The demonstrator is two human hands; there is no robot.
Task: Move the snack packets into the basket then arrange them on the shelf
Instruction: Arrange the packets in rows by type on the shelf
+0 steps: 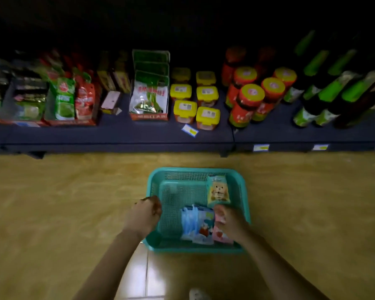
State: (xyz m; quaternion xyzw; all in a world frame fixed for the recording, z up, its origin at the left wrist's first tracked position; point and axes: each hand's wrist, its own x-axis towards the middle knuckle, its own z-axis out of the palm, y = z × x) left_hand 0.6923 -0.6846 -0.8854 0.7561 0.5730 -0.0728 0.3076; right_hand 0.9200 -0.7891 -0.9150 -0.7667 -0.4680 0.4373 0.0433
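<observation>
Snack packets (195,224) lie in a teal plastic mesh basket (195,171), which stands on the yellowish wood-look floor (52,202) just in front of a low dark shelf (139,131). We have only the head view to go by, and it is dim and somewhat blurred.

In this view we count at least three sorts of packet in the basket. A yellow-green packet with a cartoon animal face (218,190) lies flat at the far right corner. A bunch of blue-and-white packets (192,221) stands along the near side, and a glossy pink packet (220,236) sits just to their right. The rest of the basket floor shows bare mesh.

The right hand (230,223) reaches into the basket with its fingers bent over the top of the pink packet, pinching it as far as we can see. The left hand (143,215) hovers at the basket's left rim with curled fingers (we cannot tell whether they clasp the rim or hold nothing).

We judge the first half largely done, since no loose packets show on the floor. The arranging is left: none of these packets appears on the shelf.

The shelf holds other goods: yellow-lidded square tubs (196,100), red jars with yellow lids (251,94), dark bottles with green labels (325,94) and a red cardboard tray of white-and-green pouches (149,96).
</observation>
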